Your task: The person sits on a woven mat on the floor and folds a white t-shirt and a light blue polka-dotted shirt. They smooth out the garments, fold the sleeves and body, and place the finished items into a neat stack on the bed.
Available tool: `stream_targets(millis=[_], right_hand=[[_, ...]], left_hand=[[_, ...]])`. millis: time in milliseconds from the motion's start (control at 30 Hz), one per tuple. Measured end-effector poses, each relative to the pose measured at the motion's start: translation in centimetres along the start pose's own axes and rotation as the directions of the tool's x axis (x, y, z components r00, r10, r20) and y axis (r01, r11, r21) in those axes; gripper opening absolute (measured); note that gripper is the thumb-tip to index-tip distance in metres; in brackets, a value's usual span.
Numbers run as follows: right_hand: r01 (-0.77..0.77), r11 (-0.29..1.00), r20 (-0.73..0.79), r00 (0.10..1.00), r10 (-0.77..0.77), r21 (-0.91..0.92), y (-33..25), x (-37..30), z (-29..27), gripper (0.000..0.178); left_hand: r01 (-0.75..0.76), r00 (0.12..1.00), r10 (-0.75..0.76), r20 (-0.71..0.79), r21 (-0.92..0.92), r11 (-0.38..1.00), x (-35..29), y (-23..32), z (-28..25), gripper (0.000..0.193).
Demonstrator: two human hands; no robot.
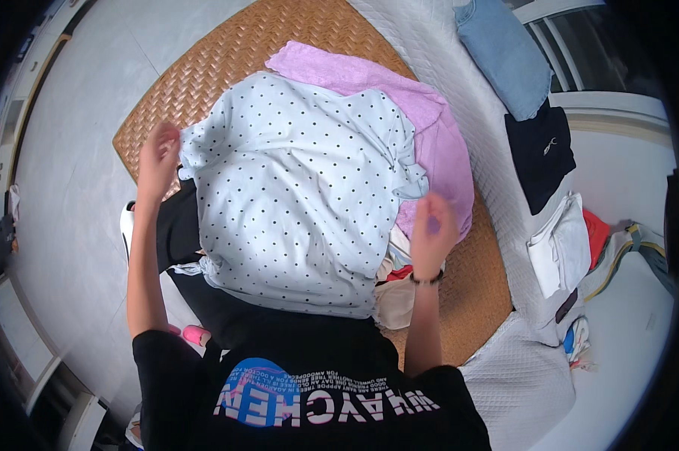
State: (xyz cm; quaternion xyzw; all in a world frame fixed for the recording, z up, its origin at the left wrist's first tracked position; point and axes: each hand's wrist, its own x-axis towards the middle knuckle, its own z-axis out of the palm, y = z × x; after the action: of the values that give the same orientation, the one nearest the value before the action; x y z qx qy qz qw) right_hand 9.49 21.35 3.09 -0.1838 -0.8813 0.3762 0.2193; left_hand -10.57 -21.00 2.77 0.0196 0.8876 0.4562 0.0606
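A white shirt [302,188] with small dark dots lies spread out in front of me, somewhat wrinkled, over my lap and the woven mat. At its upper left corner is my left hand [157,159], fingers curled together against the sleeve edge. My right hand [434,234] is by the right sleeve [410,183], fingers bent and blurred; whether they grip the cloth is unclear. Beneath the shirt, a pink-purple cloth [446,150] shows along the top and right. Several cream and red cloths [396,301] peek out at the shirt's lower right.
The brown woven mat [204,71] lies under the clothes. To the right runs a white quilted cover [471,113], with a folded blue denim item [505,56], a black folded garment [541,154] and a white folded garment [561,244]. Pink footwear [197,335] rests on the left floor.
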Motion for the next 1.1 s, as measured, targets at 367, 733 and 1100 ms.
stream_targets(millis=[367, 733, 1100], right_hand=[[-0.609, 0.791, 0.254, 0.775, 0.579, 0.057, 8.6, 3.0, 1.3, 0.043], [0.211, 0.977, 0.465, 0.863, -0.197, 0.022, 6.2, 9.1, 1.7, 0.024], [0.030, 0.995, 0.536, 0.844, 0.023, -0.090, 7.3, 11.3, -1.0, 0.019]], left_hand=[[-0.309, 0.910, 0.347, 0.229, -0.183, 0.933, -1.5, 10.5, 13.3, 0.018], [-0.585, 0.796, 0.554, 0.245, 0.076, 0.807, -5.7, 13.7, 24.5, 0.027], [-0.313, 0.925, 0.259, 0.279, 0.169, 0.935, -9.1, 19.4, 30.6, 0.049]])
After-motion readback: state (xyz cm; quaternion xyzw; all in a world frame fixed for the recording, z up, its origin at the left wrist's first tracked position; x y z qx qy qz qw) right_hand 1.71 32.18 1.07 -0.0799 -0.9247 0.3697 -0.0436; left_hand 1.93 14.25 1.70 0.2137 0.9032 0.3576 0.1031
